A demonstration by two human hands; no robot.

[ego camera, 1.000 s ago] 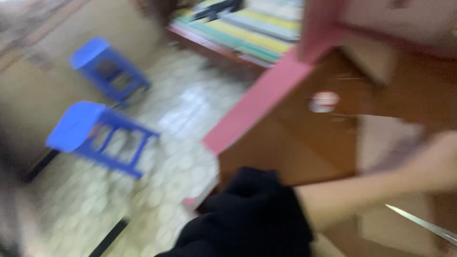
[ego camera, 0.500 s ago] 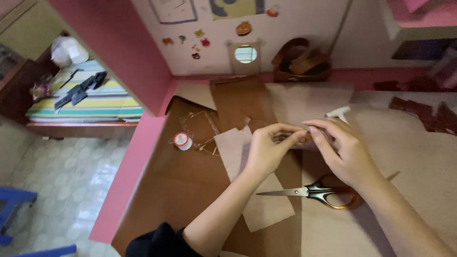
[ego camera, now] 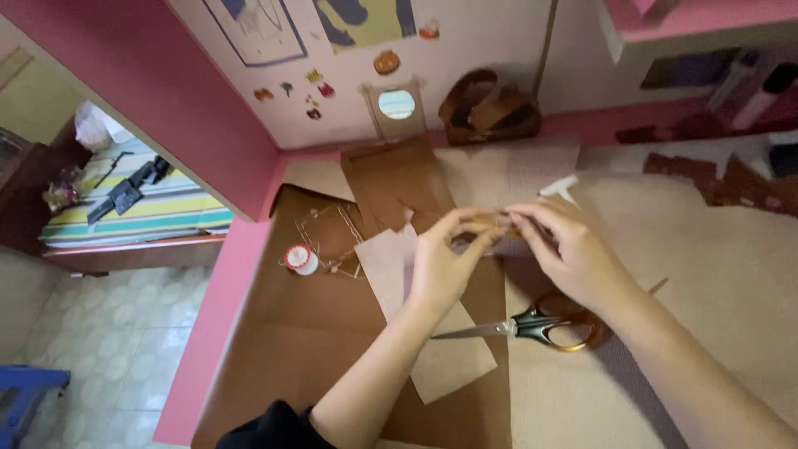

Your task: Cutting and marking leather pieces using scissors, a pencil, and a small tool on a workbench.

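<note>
Both hands (ego camera: 507, 249) pinching one small brown strip (ego camera: 492, 221), metal scissors (ego camera: 532, 326) beside, flat tan paper (ego camera: 432, 366)

A pair of scissors with orange-and-black handles (ego camera: 532, 326) lies on the brown paper-covered table (ego camera: 316, 333), blades pointing left, beside a pale tan rectangular paper strip (ego camera: 440, 366). Further left sit a small white spool with a red top (ego camera: 300, 259) and a thin wire-like rectangular frame (ego camera: 332, 233). At the back, a brown woven basket (ego camera: 489, 106) stands against the pink-trimmed wall (ego camera: 208, 108), near a small arched mirror with a round glass (ego camera: 396, 106) and colourful stickers (ego camera: 316, 87). Dark brown cut pieces (ego camera: 715, 179) lie to the far right. Beyond the table edge, a striped bedsheet (ego camera: 150, 212) covers a bed, and a blue plastic stool (ego camera: 29, 399) stands on the tiled floor (ego camera: 108, 333).
</note>
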